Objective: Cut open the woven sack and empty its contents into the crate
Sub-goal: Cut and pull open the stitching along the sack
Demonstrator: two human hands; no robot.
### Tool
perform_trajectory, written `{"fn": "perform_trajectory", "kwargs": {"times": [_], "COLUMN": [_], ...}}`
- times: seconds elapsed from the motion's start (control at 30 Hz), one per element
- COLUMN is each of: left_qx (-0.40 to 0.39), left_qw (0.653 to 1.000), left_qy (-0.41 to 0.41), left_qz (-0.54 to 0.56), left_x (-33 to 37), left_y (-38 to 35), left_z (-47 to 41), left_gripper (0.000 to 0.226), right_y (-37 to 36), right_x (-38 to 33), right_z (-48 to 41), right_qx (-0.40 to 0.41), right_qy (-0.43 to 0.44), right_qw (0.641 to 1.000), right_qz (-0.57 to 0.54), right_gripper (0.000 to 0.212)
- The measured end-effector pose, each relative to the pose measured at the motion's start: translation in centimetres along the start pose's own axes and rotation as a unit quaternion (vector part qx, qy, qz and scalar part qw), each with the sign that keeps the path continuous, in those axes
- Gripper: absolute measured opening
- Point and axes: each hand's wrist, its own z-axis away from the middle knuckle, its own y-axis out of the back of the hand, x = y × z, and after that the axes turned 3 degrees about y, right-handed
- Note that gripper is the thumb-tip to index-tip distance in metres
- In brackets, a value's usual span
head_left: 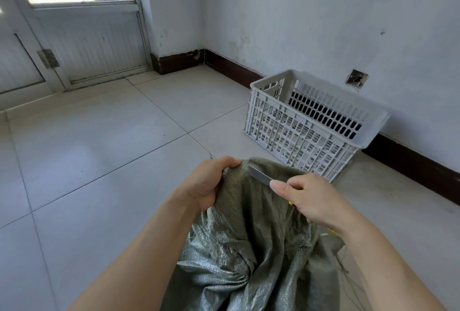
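Grey-green woven sack (249, 248): crumpled, raised from the pale tiled floor (99, 148), with its bunched top edge drawn up between the two hands. The body of the sack hangs below both hands and between the forearms. Loose threads are seen trailing beneath the right wrist.

Left hand (206, 183): fingers curled tightly round the top corner of the sack, with cloth gathered inside the fist.

Right hand (311, 198): closed round the handle of a knife (258, 175), with the thumb laid straight along the blade's back. A small patch of yellow handle is shown under the palm.

Knife: the grey blade is pointed from the right hand toward the left hand. Its tip is laid against the sack's top edge, just beside the left fingertips. Whether the cloth is cut there cannot be told.

Crate (293, 136): pale grey slatted plastic, upright, top open. It is placed beyond the right hand, against the wall (323, 24), near the sack but apart from it.
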Motion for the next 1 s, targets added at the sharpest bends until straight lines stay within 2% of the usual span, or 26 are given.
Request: {"fn": "perform_trajectory", "kwargs": {"times": [0.27, 0.5, 0.83, 1.0], "left_qx": [0.02, 0.034, 0.047, 0.039], "left_qw": [1.0, 0.999, 0.999, 0.999], "left_qy": [-0.018, -0.022, -0.022, -0.02], "left_qz": [-0.005, -0.003, 0.001, 0.004], "left_x": [0.0, 0.1, 0.2, 0.2], "left_y": [-0.2, -0.2, -0.1, -0.3], "left_z": [0.1, 0.2, 0.1, 0.2], "left_gripper": [0.02, 0.023, 0.024, 0.023], "right_y": [0.2, 0.1, 0.3, -0.1], "right_x": [-0.1, -0.7, -1.1, -1.3], "right_z": [0.0, 0.2, 0.5, 0.4], "right_qx": [-0.022, 0.0, 0.002, -0.014], "right_qy": [-0.005, -0.006, -0.022, -0.048], "right_qw": [0.999, 0.999, 0.999, 0.998], "right_qz": [0.027, 0.035, -0.022, -0.023], "right_gripper": [0.058, 0.058, 0.054, 0.064]}}
